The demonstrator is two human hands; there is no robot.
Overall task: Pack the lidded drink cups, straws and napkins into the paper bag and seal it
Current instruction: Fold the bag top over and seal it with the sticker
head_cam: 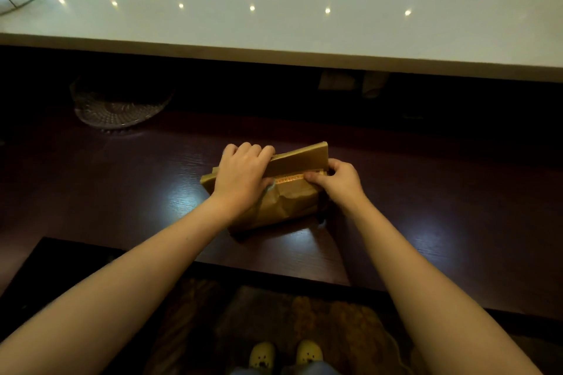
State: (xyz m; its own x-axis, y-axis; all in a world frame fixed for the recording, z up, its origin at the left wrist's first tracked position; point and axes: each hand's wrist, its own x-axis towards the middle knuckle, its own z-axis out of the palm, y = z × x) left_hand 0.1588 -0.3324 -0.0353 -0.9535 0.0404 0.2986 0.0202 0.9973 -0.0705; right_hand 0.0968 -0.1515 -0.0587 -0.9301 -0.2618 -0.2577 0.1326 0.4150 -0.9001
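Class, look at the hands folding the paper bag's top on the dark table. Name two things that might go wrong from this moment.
1. The flap is held down by the left hand only at one end; its far corner stands up, so the seal may stick crooked.
2. The paper bag is already creased below the adhesive strip; pressing harder could crush whatever is inside.

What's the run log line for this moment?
stage: sealing | paper bag: on dark table, flap folded | left hand: holds flap | right hand: pinches strip

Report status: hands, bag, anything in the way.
Left hand gripping paper bag top fold. Right hand pinching orange seal strip. Bag upright on dark table, flap not yet closed. Nothing obstructing.
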